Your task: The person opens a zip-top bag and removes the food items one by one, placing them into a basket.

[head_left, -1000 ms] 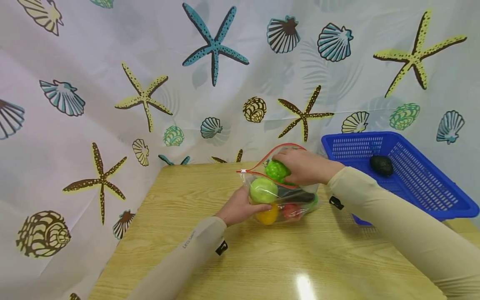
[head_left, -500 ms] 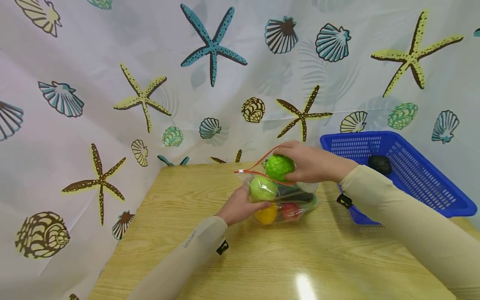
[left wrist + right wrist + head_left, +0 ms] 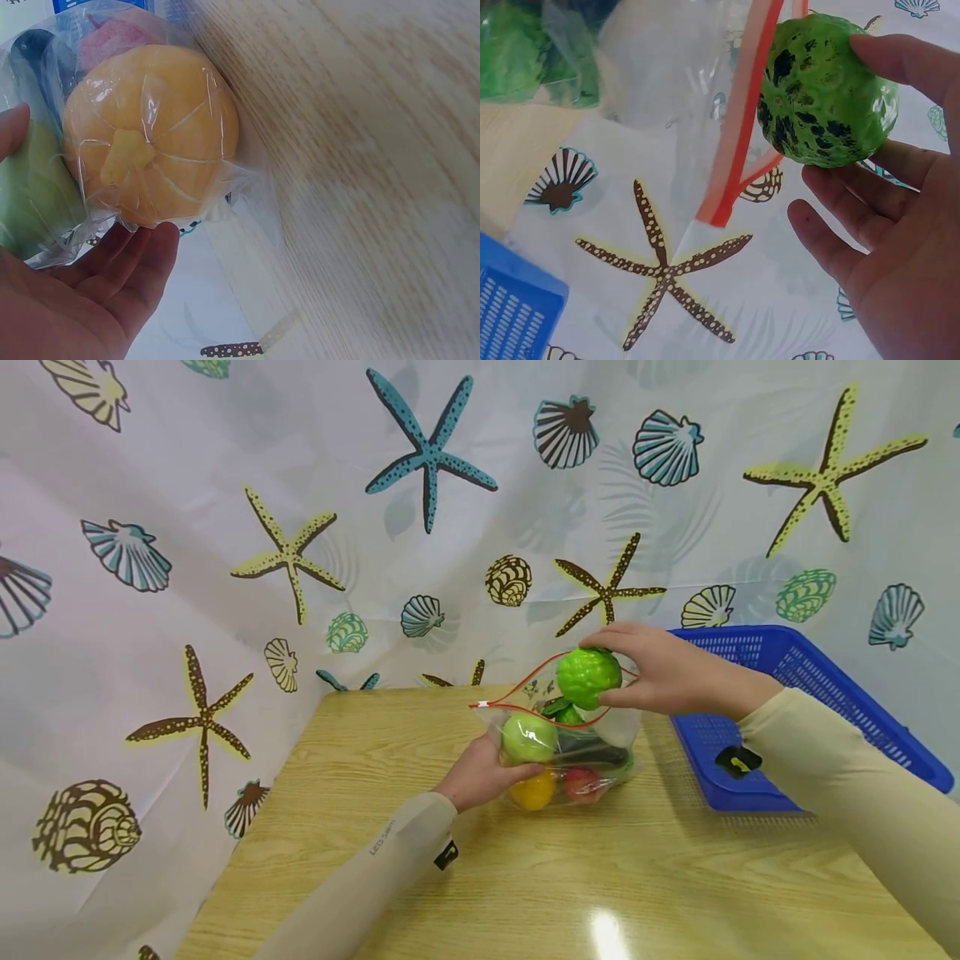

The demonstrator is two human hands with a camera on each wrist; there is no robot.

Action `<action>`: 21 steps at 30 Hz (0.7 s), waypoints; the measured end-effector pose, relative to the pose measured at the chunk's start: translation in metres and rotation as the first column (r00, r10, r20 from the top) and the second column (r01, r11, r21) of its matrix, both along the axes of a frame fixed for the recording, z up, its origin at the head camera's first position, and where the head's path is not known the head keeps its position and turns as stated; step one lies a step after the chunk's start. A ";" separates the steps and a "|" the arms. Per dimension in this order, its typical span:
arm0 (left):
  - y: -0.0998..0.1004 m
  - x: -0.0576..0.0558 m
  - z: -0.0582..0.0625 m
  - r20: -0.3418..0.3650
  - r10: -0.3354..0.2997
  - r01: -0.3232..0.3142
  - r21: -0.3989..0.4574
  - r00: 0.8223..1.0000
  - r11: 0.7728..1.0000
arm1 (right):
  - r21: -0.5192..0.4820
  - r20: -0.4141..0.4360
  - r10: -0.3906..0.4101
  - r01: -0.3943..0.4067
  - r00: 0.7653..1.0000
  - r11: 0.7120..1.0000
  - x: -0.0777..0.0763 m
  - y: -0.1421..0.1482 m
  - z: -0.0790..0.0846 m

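Observation:
My right hand (image 3: 660,672) grips a bumpy green custard apple (image 3: 588,678) between thumb and fingers, at the mouth of a clear zip bag (image 3: 621,727). In the right wrist view, the custard apple (image 3: 825,90) overlaps the bag's red zip edge (image 3: 739,112). My left hand (image 3: 480,774) holds the bag's left side, thumb in front and other fingers underneath. Through the plastic show a small orange-yellow pumpkin (image 3: 157,135), a pale green round fruit (image 3: 528,737), a long dark vegetable (image 3: 592,750), a reddish fruit (image 3: 581,783) and a leafy green piece (image 3: 567,714).
A blue slotted basket (image 3: 738,797) stands right of the bag, partly behind my right forearm. The wooden table (image 3: 450,893) reaches a patterned curtain (image 3: 450,568) at the back and left. The bag's white slider (image 3: 483,703) sits at its left end.
My right hand has drawn the custard apple up and to the right in the bag's mouth, uncovering a leafy green piece. The forearm now hides the avocado in the basket. My left hand stays put.

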State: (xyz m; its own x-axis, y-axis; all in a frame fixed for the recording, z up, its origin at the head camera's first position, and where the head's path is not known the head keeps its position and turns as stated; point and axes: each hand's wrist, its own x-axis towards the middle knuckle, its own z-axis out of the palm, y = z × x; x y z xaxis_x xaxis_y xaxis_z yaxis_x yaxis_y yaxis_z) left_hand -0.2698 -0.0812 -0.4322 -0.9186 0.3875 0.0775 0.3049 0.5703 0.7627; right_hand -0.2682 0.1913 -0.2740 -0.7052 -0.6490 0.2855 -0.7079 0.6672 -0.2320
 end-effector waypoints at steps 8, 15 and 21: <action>0.003 0.002 0.001 -0.008 -0.017 0.017 0.005 1.000 1.000 | -0.015 -0.046 -0.059 0.059 0.997 0.998 0.008 0.041 0.009; 0.004 0.002 0.004 -0.009 -0.001 0.000 -0.052 1.000 0.999 | 0.058 -0.034 -0.181 0.182 0.983 0.982 0.004 0.088 0.016; 0.002 0.003 0.006 0.018 0.019 -0.018 -0.044 1.000 0.999 | 0.180 0.027 -0.293 0.284 0.956 0.942 -0.006 0.114 0.001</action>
